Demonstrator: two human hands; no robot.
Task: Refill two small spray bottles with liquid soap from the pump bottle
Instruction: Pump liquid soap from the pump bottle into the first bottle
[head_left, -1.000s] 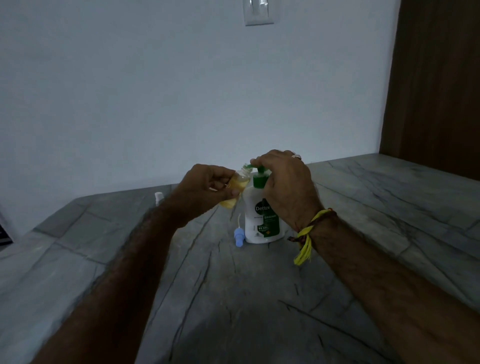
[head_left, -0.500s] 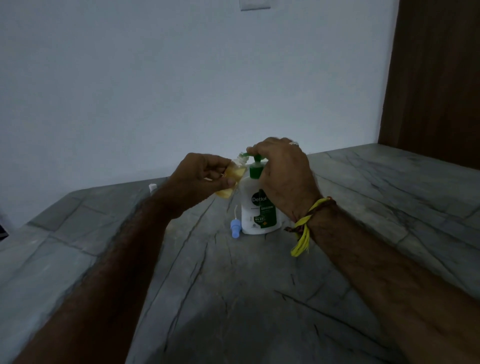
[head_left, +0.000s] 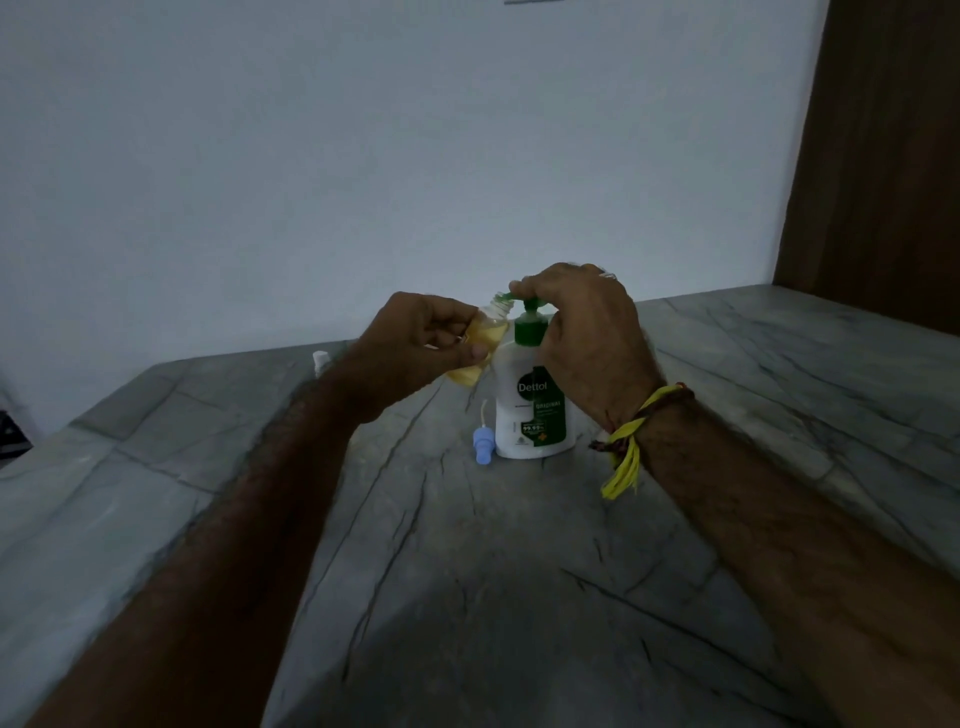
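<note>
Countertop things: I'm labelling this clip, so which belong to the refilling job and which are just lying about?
In use:
left hand gripping small clear bottle of yellow soap
right hand on white Dettol pump bottle with green pump
blue spray cap with dip tube

Lying about:
small white object, too hidden to identify
grey marble countertop

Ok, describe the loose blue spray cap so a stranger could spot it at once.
Start at the white pump bottle with the green label, standing mid-way along the grey stone counter. At the foot of its left side, on the counter, lies the blue spray cap with a thin pale tube running up from it. It is the only blue thing here, and no hand touches it.
</note>
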